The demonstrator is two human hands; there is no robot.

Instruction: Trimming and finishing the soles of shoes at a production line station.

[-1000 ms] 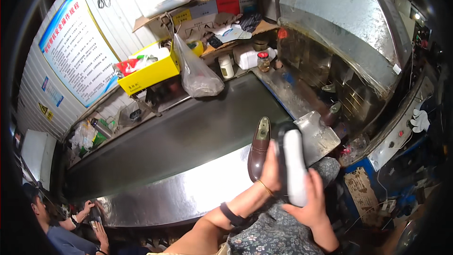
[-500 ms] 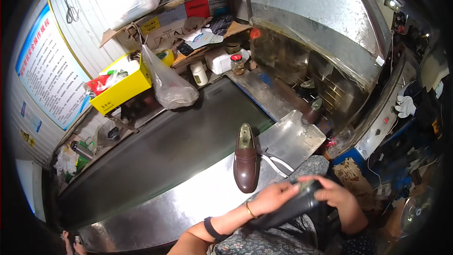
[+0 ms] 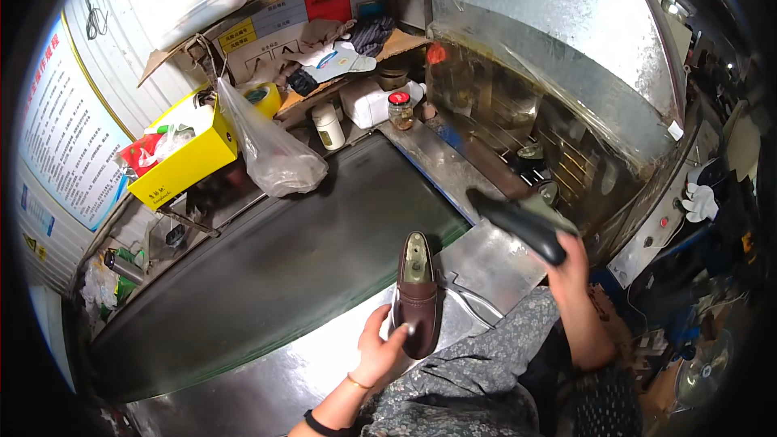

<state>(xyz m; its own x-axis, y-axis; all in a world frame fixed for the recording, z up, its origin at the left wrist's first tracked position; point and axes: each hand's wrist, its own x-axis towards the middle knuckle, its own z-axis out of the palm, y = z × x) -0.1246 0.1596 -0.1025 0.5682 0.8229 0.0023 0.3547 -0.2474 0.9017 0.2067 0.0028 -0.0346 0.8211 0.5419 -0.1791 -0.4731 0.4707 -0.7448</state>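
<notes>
left hand (image 3: 379,358) | at brown loafer (image 3: 418,306) | toe toward person, long axis fore-and-aft

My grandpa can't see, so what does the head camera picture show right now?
A person's left hand is at the toe of a brown shoe on a workbench, while the right hand holds a black shoe. Beyond the bench are a yellow box and a hanging plastic bag.
</notes>
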